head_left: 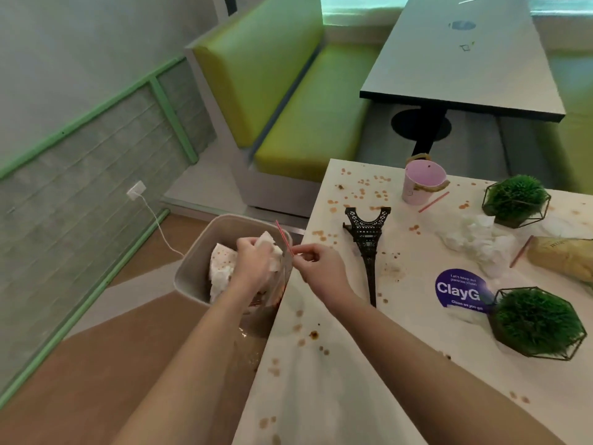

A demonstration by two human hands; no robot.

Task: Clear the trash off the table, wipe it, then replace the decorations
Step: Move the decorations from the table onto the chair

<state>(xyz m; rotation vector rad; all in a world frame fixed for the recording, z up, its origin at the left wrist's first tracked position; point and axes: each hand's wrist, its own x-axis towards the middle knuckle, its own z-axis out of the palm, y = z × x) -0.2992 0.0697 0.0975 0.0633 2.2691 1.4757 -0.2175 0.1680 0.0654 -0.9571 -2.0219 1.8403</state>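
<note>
Two hands are busy at centre frame: crumpled tissue (pixel 268 248) is gripped by the left hand (pixel 253 261) over the waste bin (pixel 195 268), set just beside the table's edge (pixel 288 303). A red straw (pixel 284 237) is pinched by the right hand (pixel 316 268). Further right, more tissue (pixel 475 242), another straw (pixel 433 198) and the decorations are crowded on the stained top.

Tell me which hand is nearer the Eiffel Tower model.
Right. The right hand is beside the Eiffel Tower model, pinching a red straw; the left hand is over the bin.
</note>
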